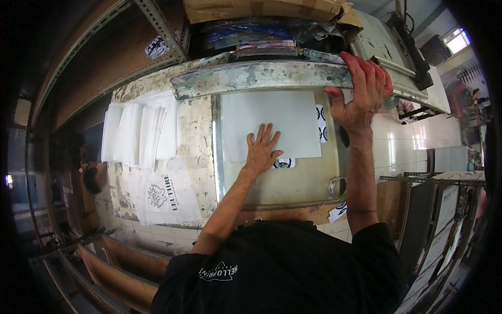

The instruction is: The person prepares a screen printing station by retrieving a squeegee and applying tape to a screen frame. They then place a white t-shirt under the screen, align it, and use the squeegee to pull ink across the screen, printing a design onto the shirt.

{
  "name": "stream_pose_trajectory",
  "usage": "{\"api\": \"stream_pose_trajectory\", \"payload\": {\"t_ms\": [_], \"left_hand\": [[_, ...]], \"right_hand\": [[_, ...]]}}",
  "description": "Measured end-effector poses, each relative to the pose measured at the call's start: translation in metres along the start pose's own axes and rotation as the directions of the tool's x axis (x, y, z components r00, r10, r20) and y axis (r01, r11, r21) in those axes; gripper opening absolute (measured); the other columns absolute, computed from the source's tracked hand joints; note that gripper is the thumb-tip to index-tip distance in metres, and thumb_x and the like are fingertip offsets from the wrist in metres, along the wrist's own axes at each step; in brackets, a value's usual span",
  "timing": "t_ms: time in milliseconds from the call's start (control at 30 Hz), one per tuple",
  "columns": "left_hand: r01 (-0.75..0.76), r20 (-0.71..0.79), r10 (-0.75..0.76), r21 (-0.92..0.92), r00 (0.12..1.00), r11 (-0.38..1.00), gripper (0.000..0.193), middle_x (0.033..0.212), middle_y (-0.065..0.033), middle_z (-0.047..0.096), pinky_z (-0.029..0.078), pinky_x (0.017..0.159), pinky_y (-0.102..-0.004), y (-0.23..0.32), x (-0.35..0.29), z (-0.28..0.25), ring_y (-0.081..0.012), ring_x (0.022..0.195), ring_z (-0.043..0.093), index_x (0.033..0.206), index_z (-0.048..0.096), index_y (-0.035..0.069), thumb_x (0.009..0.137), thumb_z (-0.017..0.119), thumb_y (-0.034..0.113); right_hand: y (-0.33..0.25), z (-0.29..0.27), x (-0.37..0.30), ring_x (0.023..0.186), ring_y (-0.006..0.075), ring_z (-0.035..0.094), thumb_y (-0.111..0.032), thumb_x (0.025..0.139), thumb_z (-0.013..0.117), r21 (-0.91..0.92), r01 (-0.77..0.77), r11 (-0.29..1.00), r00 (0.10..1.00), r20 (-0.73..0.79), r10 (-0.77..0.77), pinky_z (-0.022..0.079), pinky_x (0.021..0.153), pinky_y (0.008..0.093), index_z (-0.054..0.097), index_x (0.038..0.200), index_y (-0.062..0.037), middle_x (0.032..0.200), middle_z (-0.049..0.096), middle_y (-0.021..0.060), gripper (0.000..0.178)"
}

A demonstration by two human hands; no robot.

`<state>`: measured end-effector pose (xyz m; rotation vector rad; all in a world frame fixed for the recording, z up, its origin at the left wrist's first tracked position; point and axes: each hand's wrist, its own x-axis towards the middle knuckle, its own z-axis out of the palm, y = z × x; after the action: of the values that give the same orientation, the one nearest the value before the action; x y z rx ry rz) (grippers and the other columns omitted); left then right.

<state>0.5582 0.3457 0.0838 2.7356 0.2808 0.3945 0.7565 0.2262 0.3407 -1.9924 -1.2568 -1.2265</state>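
Note:
My left hand [261, 152] lies flat with its fingers spread on a blank white sheet [300, 128]. The sheet rests on a pale, glassy work surface [293, 183], over black-and-white printed pieces that peek out at its right and lower edges. My right hand [364, 97], red-stained at the fingers, is closed round the right end of a long, paint-smeared bar of a screen-printing frame [261, 77]. The bar runs across the far side of the sheet. What lies behind it is mostly hidden.
Left of the work surface lie a fanned stack of white sheets [138, 131] and a white printed bag [164, 191]. A roll of tape [337, 187] sits near the right edge. Metal shelving [157, 23] rises at the far left, a cardboard box [266, 9] at the back. Racks [439, 204] stand right.

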Motion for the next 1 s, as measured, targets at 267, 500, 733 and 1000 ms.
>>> {"api": "stream_pose_trajectory", "payload": {"t_ms": [267, 500, 733, 1000], "left_hand": [[-0.01, 0.02, 0.01, 0.013, 1.0, 1.0, 0.059, 0.152, -0.0171, 0.035, 0.027, 0.102, -0.0593, 0.002, 0.0, -0.005, -0.0365, 0.141, 0.028, 0.136, 0.053, 0.011, 0.085, 0.069, 0.036], [0.003, 0.107, -0.005, 0.016, 0.994, 1.0, 0.062, 0.156, -0.0144, 0.031, 0.023, 0.105, -0.0615, -0.003, -0.002, -0.004, -0.0362, 0.145, 0.023, 0.145, 0.045, 0.017, 0.092, 0.06, 0.044], [-0.012, 0.107, 0.012, 0.007, 0.994, 1.0, 0.059, 0.154, -0.0115, 0.035, 0.021, 0.106, -0.0609, 0.0, 0.0, -0.003, -0.0359, 0.144, 0.025, 0.144, 0.046, 0.017, 0.093, 0.058, 0.044], [0.031, -0.092, -0.038, -0.071, 0.995, 0.997, 0.068, 0.143, -0.0131, 0.049, 0.022, 0.108, -0.0548, 0.007, 0.003, -0.036, -0.0364, 0.138, 0.034, 0.146, 0.043, 0.012, 0.089, 0.064, 0.043]], "right_hand": [[-0.001, -0.001, -0.002, 0.108, 0.0237, 0.052, -0.065, 0.083, 0.06, 0.009, -0.007, 1.0, 1.0, 0.014, 0.007, 0.026, 0.104, 0.0469, 0.065, 0.122, -0.0152, 0.107, 0.063, 0.0029, 0.063], [-0.002, -0.002, -0.011, 0.109, 0.025, 0.052, -0.064, 0.083, 0.06, 0.014, -0.013, 1.0, 1.0, 0.022, 0.013, 0.025, 0.104, 0.0479, 0.065, 0.122, -0.015, 0.11, 0.063, 0.0037, 0.063], [-0.003, -0.008, -0.012, 0.109, 0.0248, 0.052, -0.064, 0.083, 0.061, 0.006, -0.01, 1.0, 0.999, 0.043, 0.01, 0.026, 0.104, 0.0481, 0.065, 0.123, -0.0145, 0.11, 0.062, 0.0033, 0.064], [-0.01, -0.014, -0.019, 0.109, 0.0257, 0.052, -0.059, 0.08, 0.066, 0.02, -0.028, 0.999, 0.996, 0.087, 0.026, 0.026, 0.104, 0.0482, 0.063, 0.124, -0.0128, 0.112, 0.061, 0.0043, 0.063]]}}
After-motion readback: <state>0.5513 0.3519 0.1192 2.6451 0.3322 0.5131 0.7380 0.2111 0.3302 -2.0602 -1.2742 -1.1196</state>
